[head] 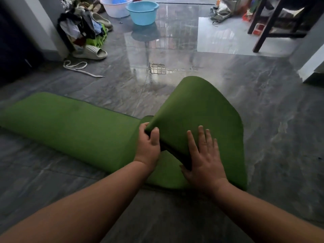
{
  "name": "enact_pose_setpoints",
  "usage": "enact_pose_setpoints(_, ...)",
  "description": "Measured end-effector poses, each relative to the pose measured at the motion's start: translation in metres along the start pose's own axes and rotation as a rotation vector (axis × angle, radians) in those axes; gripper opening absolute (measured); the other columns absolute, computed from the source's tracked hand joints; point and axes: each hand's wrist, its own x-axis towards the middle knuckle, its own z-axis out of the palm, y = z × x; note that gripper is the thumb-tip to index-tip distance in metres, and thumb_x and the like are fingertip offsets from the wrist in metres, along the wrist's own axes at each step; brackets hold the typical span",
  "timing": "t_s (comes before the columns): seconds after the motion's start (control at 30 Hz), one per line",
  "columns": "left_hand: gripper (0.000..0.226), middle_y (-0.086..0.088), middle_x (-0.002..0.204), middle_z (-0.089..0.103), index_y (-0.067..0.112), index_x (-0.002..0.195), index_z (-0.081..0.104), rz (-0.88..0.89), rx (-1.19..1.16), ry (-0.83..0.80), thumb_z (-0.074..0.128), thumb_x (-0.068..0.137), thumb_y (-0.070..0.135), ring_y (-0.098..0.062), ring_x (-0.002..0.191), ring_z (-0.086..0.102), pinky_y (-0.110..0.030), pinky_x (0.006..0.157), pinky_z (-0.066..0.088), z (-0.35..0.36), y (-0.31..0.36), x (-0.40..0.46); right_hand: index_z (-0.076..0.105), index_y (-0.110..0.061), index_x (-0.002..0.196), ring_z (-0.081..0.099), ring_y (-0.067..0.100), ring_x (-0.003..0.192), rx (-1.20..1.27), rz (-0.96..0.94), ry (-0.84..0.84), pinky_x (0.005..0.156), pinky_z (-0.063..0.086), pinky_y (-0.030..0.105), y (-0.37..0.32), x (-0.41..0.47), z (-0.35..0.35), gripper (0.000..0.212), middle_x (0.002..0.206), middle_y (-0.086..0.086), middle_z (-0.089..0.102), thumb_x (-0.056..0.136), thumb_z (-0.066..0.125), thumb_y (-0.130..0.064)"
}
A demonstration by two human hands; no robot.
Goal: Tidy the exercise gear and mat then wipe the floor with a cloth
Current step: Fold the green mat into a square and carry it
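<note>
A green exercise mat lies across the glossy grey tiled floor, running from the far left to the middle. Its right end is folded up and over into a curved flap. My left hand grips the edge of that flap, thumb on top and fingers curled underneath. My right hand lies flat on the folded flap with its fingers spread and straight, pressing it down. A white rope lies coiled on the floor at the left, beyond the mat.
A pile of clothes and shoes over a green crate stands at the back left, with a pale slipper in front. A blue basin and a white basin sit behind. Dark chair legs stand at back right.
</note>
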Motion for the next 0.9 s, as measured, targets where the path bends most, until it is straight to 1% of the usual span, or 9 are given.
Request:
enact_pose_setpoints(0.03,0.014,-0.001,0.088,0.058,0.014,0.108,0.047,-0.007,0.020,0.043,0.051,0.097,0.022,-0.017,0.080,0.056,-0.021,0.070,0.049,-0.009,-0.003,0.002,0.000,-0.023,0.158,0.008,0.047,0.148,-0.036,-0.031,-0.005,0.110,0.024,0.070,-0.003,0.000,0.001,0.109,0.163,0.022,0.005,0.071,0.055,-0.057)
enact_pose_setpoints(0.1,0.005,0.000,0.086,0.058,0.023,0.100,0.049,-0.038,0.037,0.106,0.054,0.097,0.021,-0.018,0.079,0.054,-0.031,0.076,0.051,-0.026,-0.009,0.008,0.002,-0.024,0.158,0.015,0.051,0.145,-0.112,-0.055,-0.044,0.106,0.028,0.071,-0.004,-0.003,0.004,0.112,0.162,0.023,0.010,0.068,0.060,-0.058)
enact_pose_setpoints(0.2,0.017,0.001,0.089,0.060,0.035,0.093,0.055,-0.195,-0.006,0.140,0.058,0.079,0.045,-0.025,0.087,0.058,-0.059,0.084,0.054,-0.049,-0.021,0.020,0.005,-0.026,0.158,0.025,0.053,0.142,-0.148,-0.047,-0.132,0.103,0.032,0.072,-0.005,-0.010,0.014,0.117,0.160,0.025,0.017,0.065,0.070,-0.055)
enact_pose_setpoints(0.3,0.023,0.000,0.092,0.060,0.039,0.089,0.058,-0.318,-0.029,0.178,0.057,0.068,0.048,-0.028,0.090,0.058,-0.065,0.083,0.053,-0.063,-0.038,0.026,0.002,-0.024,0.158,0.031,0.049,0.141,-0.099,-0.068,-0.183,0.103,0.038,0.066,-0.010,-0.014,0.028,0.118,0.159,0.027,0.020,0.066,0.073,-0.042)
enact_pose_setpoints(0.4,0.026,-0.003,0.091,0.058,0.030,0.090,0.053,-0.370,0.015,0.247,0.052,0.067,0.042,-0.029,0.087,0.057,-0.065,0.082,0.053,-0.074,-0.050,0.031,0.003,-0.015,0.157,0.031,0.042,0.143,-0.044,-0.110,-0.207,0.112,0.035,0.054,-0.010,-0.017,0.040,0.110,0.160,0.024,0.011,0.072,0.071,-0.029)
enact_pose_setpoints(0.53,0.026,-0.012,0.099,0.060,0.019,0.100,0.052,-0.467,0.171,0.198,0.056,0.078,0.031,-0.028,0.083,0.056,-0.055,0.085,0.055,-0.087,-0.076,0.034,-0.016,-0.035,0.153,0.003,0.048,0.148,-0.139,-0.058,-0.359,0.108,0.013,0.075,-0.009,-0.017,0.044,0.105,0.164,0.005,-0.008,0.083,0.062,-0.038)
enact_pose_setpoints(0.63,0.027,-0.015,0.105,0.057,0.007,0.118,0.050,-0.539,0.415,0.030,0.058,0.093,0.013,-0.025,0.079,0.054,-0.032,0.073,0.046,-0.085,-0.089,0.023,-0.035,-0.043,0.143,-0.019,0.045,0.146,-0.157,-0.047,-0.533,0.109,0.003,0.076,0.002,-0.026,0.052,0.101,0.158,-0.004,-0.032,0.094,0.052,-0.029)
enact_pose_setpoints(0.77,0.041,-0.017,0.120,0.057,0.007,0.136,0.043,-0.600,0.638,-0.184,0.050,0.097,0.021,-0.029,0.099,0.055,-0.032,0.081,0.041,-0.067,-0.104,0.014,-0.034,-0.040,0.144,-0.019,0.047,0.145,-0.161,-0.020,-0.617,0.110,0.005,0.076,0.025,-0.040,0.060,0.093,0.156,-0.001,-0.036,0.098,0.046,-0.024)
enact_pose_setpoints(0.9,0.056,-0.021,0.143,0.045,0.004,0.148,0.028,-0.615,0.628,-0.278,0.042,0.101,0.032,-0.035,0.129,0.045,-0.036,0.101,0.037,-0.038,-0.104,0.003,-0.029,-0.039,0.146,-0.020,0.049,0.144,-0.193,0.008,-0.618,0.110,0.009,0.076,0.039,-0.043,0.050,0.089,0.154,0.001,-0.037,0.099,0.044,-0.023)
